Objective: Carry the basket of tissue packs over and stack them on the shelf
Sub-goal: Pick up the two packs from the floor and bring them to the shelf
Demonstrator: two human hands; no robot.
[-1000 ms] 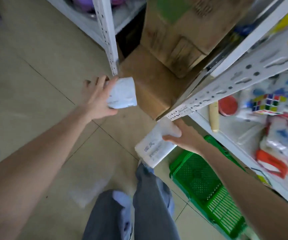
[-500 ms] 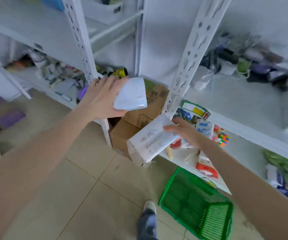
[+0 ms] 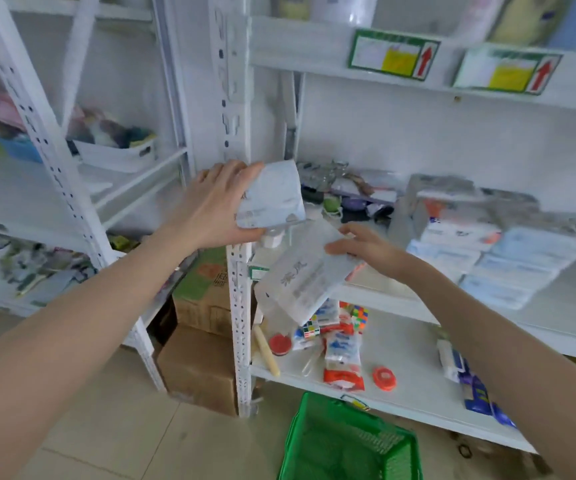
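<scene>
Left hand gripping a soft, glossy tissue pack, right hand pinching a larger rectangular pack, both raised before the white metal shelf. More packs stacked farther right. Green plastic mesh basket on the floor, near, below both hands.

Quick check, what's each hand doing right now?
Left hand: holding a small tissue pack.
Right hand: holding a larger tissue pack.

cardboard boxes (stacked), puzzle cubes, red discs
</scene>
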